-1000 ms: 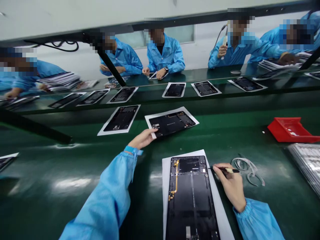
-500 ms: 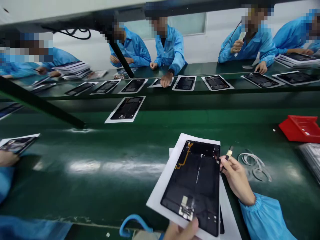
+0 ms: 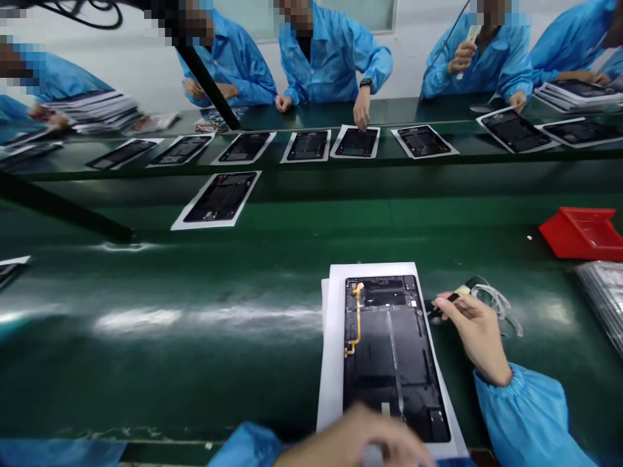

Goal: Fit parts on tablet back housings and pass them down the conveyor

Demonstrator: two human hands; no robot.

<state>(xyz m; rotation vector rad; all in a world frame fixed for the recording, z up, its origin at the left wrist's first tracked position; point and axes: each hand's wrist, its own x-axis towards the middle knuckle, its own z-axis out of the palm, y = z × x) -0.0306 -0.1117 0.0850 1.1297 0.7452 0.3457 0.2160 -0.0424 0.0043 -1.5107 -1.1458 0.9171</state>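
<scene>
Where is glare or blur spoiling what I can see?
In the head view, the left hand is badly blurred, so its grip can't be read; in the head view, white glare streaks the green workbench left of the opened tablet; also in the head view, the right hand and yellow ribbon cable look fairly sharp.

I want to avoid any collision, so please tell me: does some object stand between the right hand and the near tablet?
Nothing visible stands in the way. Only the slim tool held in the right hand points across the gap toward the tablet; pale strips lie beyond the hand.
</scene>
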